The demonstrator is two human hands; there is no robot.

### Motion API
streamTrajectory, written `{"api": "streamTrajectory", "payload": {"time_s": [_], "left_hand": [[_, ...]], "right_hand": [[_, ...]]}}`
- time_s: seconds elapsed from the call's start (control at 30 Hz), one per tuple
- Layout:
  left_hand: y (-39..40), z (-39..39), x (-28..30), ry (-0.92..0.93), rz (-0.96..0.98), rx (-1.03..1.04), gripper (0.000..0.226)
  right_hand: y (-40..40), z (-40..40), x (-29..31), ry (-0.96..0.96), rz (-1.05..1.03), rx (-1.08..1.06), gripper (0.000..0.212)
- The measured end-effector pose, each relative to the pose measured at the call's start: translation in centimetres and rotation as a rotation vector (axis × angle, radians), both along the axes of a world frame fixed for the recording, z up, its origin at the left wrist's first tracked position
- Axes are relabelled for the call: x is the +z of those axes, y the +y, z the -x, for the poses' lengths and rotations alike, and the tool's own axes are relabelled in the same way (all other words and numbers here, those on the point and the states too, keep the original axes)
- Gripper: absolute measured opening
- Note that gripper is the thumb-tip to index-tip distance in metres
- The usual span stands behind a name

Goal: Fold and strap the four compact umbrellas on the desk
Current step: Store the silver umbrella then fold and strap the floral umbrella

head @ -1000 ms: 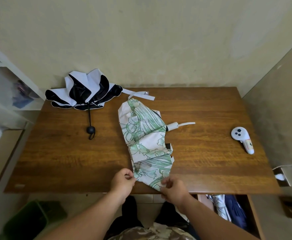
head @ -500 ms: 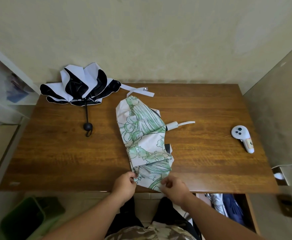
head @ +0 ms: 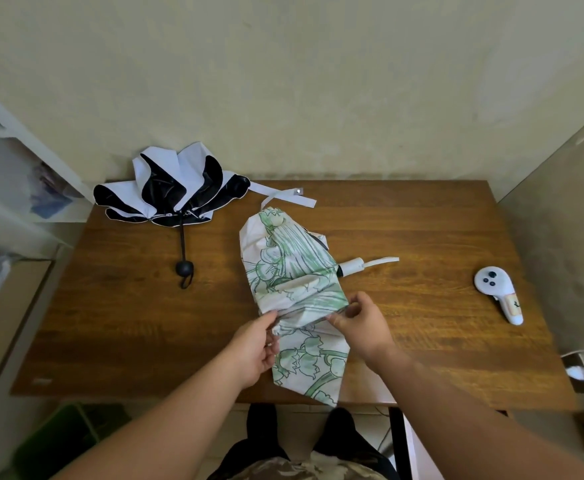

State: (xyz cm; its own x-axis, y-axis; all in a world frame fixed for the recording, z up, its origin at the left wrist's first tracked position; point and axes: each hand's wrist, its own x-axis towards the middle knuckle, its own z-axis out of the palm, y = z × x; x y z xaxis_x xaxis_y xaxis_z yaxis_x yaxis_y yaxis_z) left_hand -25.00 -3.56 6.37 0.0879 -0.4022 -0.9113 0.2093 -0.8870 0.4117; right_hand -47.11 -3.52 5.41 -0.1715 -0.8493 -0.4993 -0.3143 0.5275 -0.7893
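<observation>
Both hands (head: pixel 259 344) (head: pixel 361 325) pinch the green floral umbrella (head: pixel 294 292) lying between them.

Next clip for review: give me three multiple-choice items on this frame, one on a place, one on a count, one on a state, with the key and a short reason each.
1. Where does the white controller lie?
A. On the desk's right side
B. Under the black-and-white umbrella
C. On the floor

2. How many umbrellas show on the desk?
A. One
B. Two
C. Four

3. What are the hands doing?
A. Both resting flat on the desk
B. Both pinching the green-print umbrella's cloth
C. One lifting the controller

Key: 1 A, it lies near the right edge, apart from both umbrellas. 2 B, only the black-and-white umbrella and the green-print umbrella show. 3 B, the left hand and right hand grip its folds.
</observation>
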Motion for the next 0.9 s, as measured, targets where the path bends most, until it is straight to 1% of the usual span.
{"api": "streamTrajectory", "payload": {"time_s": [0.1,0.17,0.23,0.3,0.4,0.43,0.5,0.6,0.67,0.77,0.9], "left_hand": [[-2.1,-0.4,1.2,0.04,0.08,0.06,0.02],[-3.3,-0.7,2.0,0.074,0.144,0.099,0.02],[-4.0,-0.8,2.6,0.049,0.197,0.091,0.018],[-4.3,-0.8,2.7,-0.048,0.267,0.028,0.012],[-3.7,-0.9,2.4,-0.281,0.43,-0.135,0.01],[-3.4,-0.9,2.3,-0.332,0.47,-0.174,0.011],[-2.9,-1.0,2.1,-0.359,0.513,-0.216,0.011],[-2.4,-1.2,1.7,-0.348,0.497,-0.236,0.014],[-2.1,-1.4,1.5,-0.344,0.472,-0.264,0.02],[-1.3,-1.9,1.3,-0.355,0.429,-0.346,0.033],[-0.1,-2.4,0.7,-0.307,0.386,-0.4,0.046]], "right_hand": [[-1.4,0.1,1.0,0.065,0.13,0.065,0.028],[-2.2,0.2,1.3,0.064,0.19,0.078,0.035],[-3.1,0.1,1.6,0.044,0.21,0.063,0.042],[-3.8,0.0,1.8,0.049,0.199,0.046,0.041],[-4.3,-0.3,2.2,0.04,0.183,0.049,0.031],[-4.3,-0.4,2.3,0.017,0.167,0.04,0.027],[-4.2,-0.3,2.2,-0.048,0.123,0.007,0.023],[-4.0,-0.1,2.4,-0.122,0.076,-0.01,0.023],[-3.6,0.1,2.6,-0.157,0.061,0.002,0.024],[-2.2,0.6,2.3,-0.136,0.026,0.037,0.028],[0.2,1.4,1.1,-0.104,-0.007,0.1,0.022]]}}
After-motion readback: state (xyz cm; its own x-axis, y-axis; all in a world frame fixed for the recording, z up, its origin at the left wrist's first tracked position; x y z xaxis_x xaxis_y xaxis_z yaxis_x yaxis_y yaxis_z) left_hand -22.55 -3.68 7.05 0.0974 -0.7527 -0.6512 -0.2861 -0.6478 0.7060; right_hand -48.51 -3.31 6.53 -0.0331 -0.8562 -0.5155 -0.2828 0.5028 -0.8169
